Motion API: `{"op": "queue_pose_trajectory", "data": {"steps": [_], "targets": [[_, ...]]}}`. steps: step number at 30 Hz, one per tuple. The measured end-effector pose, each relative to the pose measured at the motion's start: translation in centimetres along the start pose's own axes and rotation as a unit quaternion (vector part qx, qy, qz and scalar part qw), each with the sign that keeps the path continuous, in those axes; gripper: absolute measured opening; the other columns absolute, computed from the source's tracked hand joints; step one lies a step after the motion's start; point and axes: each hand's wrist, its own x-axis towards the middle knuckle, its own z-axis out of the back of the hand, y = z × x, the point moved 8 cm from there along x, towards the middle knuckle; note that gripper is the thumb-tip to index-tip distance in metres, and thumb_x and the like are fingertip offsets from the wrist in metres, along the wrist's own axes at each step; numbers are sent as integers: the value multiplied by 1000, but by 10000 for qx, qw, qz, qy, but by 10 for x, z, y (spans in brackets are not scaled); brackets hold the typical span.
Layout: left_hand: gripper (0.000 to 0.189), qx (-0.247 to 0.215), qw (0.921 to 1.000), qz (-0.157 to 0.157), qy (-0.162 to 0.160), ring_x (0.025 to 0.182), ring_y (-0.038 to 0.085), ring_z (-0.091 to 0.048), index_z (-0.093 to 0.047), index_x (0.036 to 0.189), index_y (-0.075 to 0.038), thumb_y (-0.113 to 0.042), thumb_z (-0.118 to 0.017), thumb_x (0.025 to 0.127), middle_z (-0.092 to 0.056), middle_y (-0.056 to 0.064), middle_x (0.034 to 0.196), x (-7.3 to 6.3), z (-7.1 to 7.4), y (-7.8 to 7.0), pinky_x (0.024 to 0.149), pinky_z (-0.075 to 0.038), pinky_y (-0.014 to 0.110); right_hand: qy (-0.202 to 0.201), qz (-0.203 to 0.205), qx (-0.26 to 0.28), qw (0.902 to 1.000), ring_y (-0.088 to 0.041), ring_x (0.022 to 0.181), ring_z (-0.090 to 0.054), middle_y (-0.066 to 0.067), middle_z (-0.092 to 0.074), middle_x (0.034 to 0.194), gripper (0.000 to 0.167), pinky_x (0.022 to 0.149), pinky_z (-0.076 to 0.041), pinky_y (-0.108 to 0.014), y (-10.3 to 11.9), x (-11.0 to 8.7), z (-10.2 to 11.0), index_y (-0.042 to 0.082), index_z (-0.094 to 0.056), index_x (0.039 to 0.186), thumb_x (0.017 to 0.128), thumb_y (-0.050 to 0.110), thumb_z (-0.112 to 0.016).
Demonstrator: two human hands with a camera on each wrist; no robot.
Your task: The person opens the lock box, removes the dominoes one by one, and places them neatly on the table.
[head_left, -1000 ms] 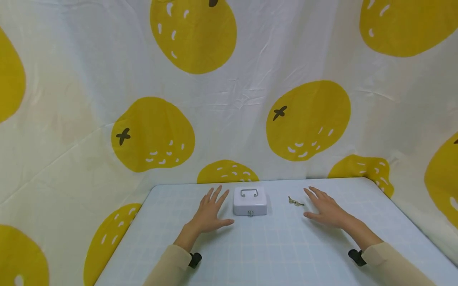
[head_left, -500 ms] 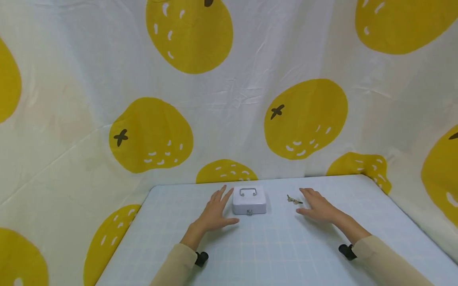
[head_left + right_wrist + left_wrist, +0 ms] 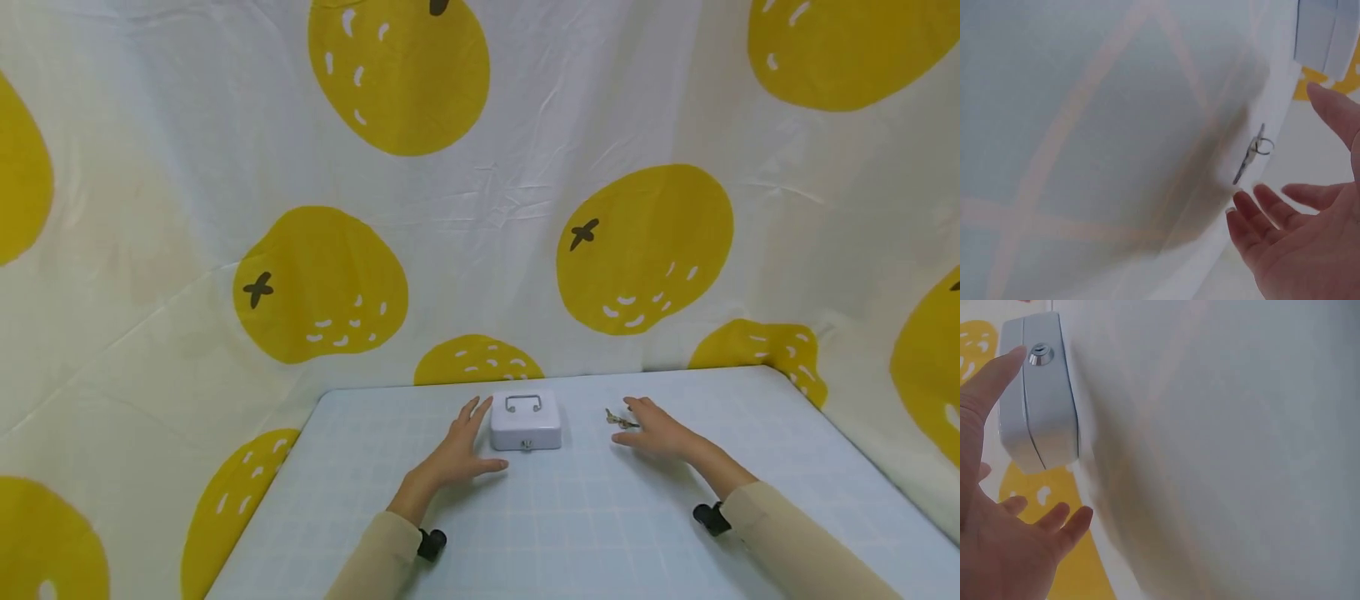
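A small white cash box (image 3: 526,423) with a wire carry handle (image 3: 522,403) on its lid stands closed on the table. Its round metal lock (image 3: 1040,354) faces the person. My left hand (image 3: 457,454), fingers spread, is just left of the box, its thumb in front of the box's near left corner. To the right of the box lie keys on a ring (image 3: 1252,150), flat on the cloth. My right hand (image 3: 658,432) hovers right beside them with loosely bent fingers, thumb and fingertips partly around the keys, holding nothing.
A pale blue checked cloth (image 3: 540,525) covers the table. Behind it hangs a white curtain (image 3: 480,275) printed with large yellow fruit. Black wrist cameras (image 3: 432,544) sit at both sleeve cuffs.
Both hands have moved inward: the left one rightward to the cash box, the right one leftward to the keys. Box and keys stay in place.
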Motion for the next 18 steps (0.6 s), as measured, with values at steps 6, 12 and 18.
{"op": "queue_pose_trajectory", "data": {"steps": [6,12,18], "targets": [[112,-336,9994,12,-101,152,39,-25,-13,165,-22,-46,-85,82,-14,16,168,5,1,-1,118,-28,60,22,-370,210,9991,-52,124,-49,-38,-51,131,77,105,-40,-63,-5,10,-1,-22,-35,142,96,28,-72],[115,-785,9968,-10,-145,150,34,-30,-13,165,-14,-39,-88,81,-21,16,166,13,-3,-3,120,-28,54,-171,-540,347,9978,-46,112,-56,-34,-57,120,62,98,-46,-59,-10,15,2,-21,-46,131,93,19,-74],[115,-1129,9924,444,-204,130,30,-50,-15,164,-17,-36,-90,80,-31,11,164,19,-5,9,110,-44,50,-271,-513,413,9975,-36,98,-58,-24,-61,106,44,92,-48,-54,-12,25,0,-16,-56,114,91,16,-75]]}}
